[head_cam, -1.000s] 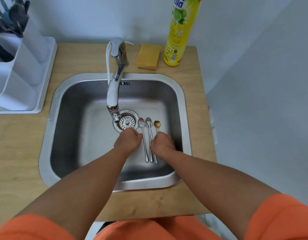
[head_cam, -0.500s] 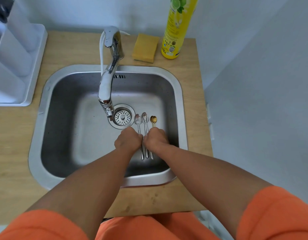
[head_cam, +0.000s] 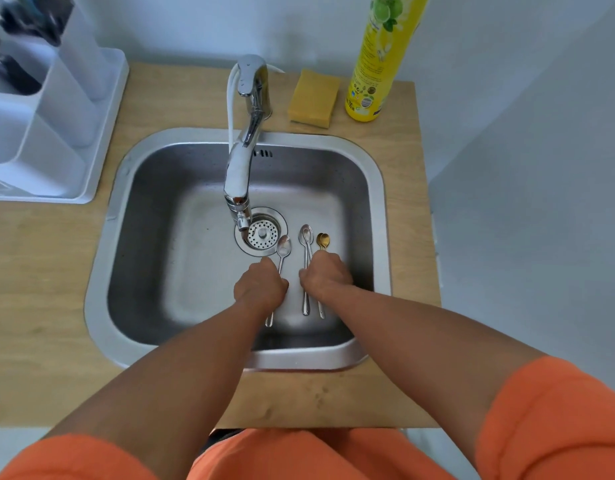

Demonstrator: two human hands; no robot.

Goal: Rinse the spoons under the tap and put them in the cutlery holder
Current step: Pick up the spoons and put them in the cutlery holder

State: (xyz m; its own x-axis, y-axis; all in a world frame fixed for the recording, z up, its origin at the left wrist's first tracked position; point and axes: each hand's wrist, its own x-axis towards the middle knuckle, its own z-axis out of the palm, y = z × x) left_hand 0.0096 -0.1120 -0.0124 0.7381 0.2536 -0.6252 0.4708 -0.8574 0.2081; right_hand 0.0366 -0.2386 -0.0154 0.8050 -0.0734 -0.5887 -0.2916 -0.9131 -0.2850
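Three spoons lie in the steel sink [head_cam: 102, 271], right of the drain. My left hand [head_cam: 261, 285] grips the handle of one silver spoon [head_cam: 284, 245], which now sits apart from the other two, its bowl beside the drain. My right hand [head_cam: 325, 277] has its fingers curled over the handles of a second silver spoon [head_cam: 306, 235] and a small gold spoon [head_cam: 322, 240]; their handle ends show below the hand. The tap [head_cam: 243, 161] reaches over the drain, and I see no water running. The white cutlery holder [head_cam: 39, 126] stands on the counter at the far left.
A yellow sponge [head_cam: 313, 98] and a yellow dish soap bottle [head_cam: 378, 64] stand behind the sink at the right. The drain strainer [head_cam: 263, 233] sits under the tap spout. The wooden counter [head_cam: 39, 289] ends just right of the sink, by the wall.
My left hand has drawn one silver spoon to the left, away from the other two. My right hand has stayed on the remaining spoons. The camera view has shifted slightly.
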